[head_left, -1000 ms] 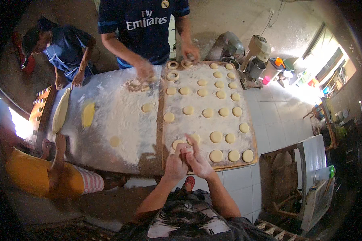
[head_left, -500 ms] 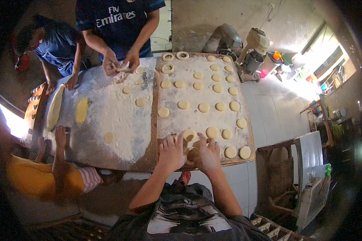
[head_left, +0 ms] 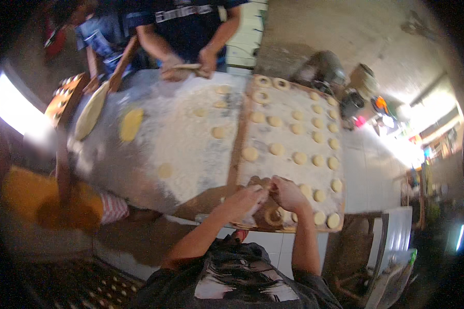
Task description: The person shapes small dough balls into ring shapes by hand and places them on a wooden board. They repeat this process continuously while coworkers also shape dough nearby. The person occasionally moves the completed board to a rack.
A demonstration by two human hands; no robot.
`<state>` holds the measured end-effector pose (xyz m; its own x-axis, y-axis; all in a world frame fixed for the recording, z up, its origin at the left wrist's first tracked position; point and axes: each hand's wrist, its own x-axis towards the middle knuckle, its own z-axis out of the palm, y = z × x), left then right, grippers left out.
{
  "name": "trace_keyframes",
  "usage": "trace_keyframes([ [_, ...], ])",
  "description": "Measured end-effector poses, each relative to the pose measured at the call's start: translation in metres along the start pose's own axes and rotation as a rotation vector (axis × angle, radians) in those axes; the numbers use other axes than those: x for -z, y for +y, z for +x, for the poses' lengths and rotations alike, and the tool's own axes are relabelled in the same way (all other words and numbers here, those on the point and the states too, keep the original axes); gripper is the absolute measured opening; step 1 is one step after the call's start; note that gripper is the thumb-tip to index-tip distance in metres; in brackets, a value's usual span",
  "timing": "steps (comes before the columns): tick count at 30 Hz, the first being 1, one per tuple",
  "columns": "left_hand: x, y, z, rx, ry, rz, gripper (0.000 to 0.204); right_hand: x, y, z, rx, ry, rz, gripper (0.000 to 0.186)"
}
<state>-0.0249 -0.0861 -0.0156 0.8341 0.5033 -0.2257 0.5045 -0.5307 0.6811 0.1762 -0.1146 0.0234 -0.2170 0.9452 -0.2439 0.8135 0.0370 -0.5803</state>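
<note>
My left hand and my right hand meet above the near left part of a floured wooden board. The fingers of both are pinched around a small dough piece, mostly hidden and blurred. Just below my right hand a dough ring lies near the board's front edge. Round flat dough pieces lie in loose rows over the board, several close to my right wrist. Three dough rings sit at its far left corner.
Left of the board stretches a floured metal table with a yellow dough slab and a long dough strip. Across it a person's hands hold dough. Another person stands at the left. Machines stand beyond the board.
The view has swung, so the table sits further right. My hands, apart around a dough piece before, have come together and pinch it. The person opposite now holds a longer-looking dough piece.
</note>
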Motion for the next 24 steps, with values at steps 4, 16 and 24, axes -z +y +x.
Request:
trace_keyframes([
  [4,0.040,-0.019,-0.062,-0.014,0.559,-0.236,0.028,0.009,-0.077,0.045,-0.064,0.061,0.292,0.030],
  [16,0.086,-0.154,-0.147,0.590,0.874,-0.221,0.030,-0.112,-0.157,0.233,0.044,-0.134,0.212,0.028],
  [24,0.155,-0.129,-0.156,0.342,0.825,-0.692,0.032,-0.069,-0.203,0.191,0.066,-0.104,1.052,0.044],
])
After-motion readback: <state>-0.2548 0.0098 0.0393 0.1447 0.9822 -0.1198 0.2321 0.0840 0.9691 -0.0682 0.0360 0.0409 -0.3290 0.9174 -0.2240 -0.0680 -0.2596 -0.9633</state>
